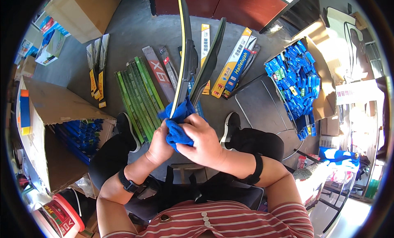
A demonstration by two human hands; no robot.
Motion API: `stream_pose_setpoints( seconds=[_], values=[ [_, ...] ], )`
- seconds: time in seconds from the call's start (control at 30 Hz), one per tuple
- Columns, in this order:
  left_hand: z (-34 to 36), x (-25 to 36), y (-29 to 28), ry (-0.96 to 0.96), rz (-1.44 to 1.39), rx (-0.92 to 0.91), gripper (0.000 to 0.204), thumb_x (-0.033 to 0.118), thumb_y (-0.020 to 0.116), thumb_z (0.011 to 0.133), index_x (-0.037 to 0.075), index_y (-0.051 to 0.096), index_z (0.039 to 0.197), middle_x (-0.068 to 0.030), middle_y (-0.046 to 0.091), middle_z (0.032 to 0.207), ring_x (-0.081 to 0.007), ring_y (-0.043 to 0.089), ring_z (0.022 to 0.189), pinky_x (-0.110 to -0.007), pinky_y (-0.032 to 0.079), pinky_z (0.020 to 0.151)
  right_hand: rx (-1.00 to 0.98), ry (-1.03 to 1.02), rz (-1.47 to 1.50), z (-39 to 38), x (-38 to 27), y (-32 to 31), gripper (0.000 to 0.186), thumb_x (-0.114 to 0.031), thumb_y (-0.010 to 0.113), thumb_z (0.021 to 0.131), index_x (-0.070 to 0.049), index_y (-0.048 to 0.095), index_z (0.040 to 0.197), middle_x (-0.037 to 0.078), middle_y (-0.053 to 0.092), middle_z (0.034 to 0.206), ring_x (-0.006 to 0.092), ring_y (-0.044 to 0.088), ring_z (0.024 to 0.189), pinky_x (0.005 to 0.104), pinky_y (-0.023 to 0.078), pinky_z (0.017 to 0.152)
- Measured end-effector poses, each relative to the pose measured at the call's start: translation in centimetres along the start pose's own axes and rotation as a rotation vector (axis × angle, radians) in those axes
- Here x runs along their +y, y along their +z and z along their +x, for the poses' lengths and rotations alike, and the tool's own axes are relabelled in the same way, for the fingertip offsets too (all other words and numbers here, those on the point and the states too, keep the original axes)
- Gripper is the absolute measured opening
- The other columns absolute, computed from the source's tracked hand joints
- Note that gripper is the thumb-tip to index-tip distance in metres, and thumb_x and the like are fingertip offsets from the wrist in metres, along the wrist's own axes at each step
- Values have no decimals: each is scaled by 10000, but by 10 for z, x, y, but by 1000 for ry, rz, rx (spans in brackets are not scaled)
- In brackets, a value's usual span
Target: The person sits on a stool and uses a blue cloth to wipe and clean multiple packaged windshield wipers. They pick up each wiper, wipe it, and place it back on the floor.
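Observation:
Both my hands are together in front of me, over a blue cloth [177, 132] wrapped round the lower part of a wiper blade [186, 45]. The blade is black with a pale yellow strip down its left edge and points away from me. A second black wiper blade [210, 59] slants up beside it on the right; its lower end is hidden near the cloth. My left hand [160, 142] is closed at the blade's lower end, which its fingers hide. My right hand [203, 140] grips the cloth from the right, fingers bent over it.
Green packs [139, 99], a grey-red pack [159, 71] and yellow-white boxes [233, 61] lie on the floor ahead. Three yellow-ended packs [97, 67] lie further left. Cartons stand either side: one [37, 114] with blue packs, another [322, 69] heaped with small blue packets.

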State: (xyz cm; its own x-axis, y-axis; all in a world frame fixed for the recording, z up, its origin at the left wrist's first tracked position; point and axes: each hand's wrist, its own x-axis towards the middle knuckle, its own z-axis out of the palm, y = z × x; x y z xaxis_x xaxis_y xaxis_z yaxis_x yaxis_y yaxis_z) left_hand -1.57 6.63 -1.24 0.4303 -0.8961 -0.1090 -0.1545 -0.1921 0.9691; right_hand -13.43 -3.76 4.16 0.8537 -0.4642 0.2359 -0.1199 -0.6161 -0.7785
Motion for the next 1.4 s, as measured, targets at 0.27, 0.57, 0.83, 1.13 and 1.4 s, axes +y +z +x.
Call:
stream_pose_setpoints(
  seconds=[0.27,0.57,0.83,1.13,1.4],
  values=[
    [3,46,-19,-261,-383,-133,265,1,612,823,-10,458,1039,-19,523,677,-73,503,529,-230,397,459,-86,210,984,19,29,-102,389,-209,664,651,43,621,944,108,635,922,212,605,820,336,453,819],
    [3,43,-27,-125,-746,-295,317,-28,617,818,58,440,1067,-78,518,739,-134,491,484,-248,378,429,729,248,1400,26,77,-175,421,-313,537,868,-32,525,1181,145,596,1117,297,584,1011,437,464,911],
    [-4,36,-4,-181,-762,-437,449,-60,578,831,61,394,1223,-68,524,818,-121,496,519,-247,410,457,513,253,878,55,54,-114,343,-265,588,893,-31,549,1141,56,617,996,162,591,894,311,475,824],
    [6,36,-26,-148,-712,-284,483,-94,534,784,30,376,1224,-56,539,763,-126,533,522,-246,438,465,-89,-33,232,11,5,-31,391,-209,698,756,19,574,1049,173,575,879,310,599,799,357,472,730],
    [-1,43,-16,-66,-610,-378,463,-39,560,855,44,357,1263,-50,522,796,-106,522,552,-245,440,495,429,472,1426,44,16,-82,386,-145,615,853,-8,494,1193,81,640,981,195,632,900,366,513,851]
  ],
)
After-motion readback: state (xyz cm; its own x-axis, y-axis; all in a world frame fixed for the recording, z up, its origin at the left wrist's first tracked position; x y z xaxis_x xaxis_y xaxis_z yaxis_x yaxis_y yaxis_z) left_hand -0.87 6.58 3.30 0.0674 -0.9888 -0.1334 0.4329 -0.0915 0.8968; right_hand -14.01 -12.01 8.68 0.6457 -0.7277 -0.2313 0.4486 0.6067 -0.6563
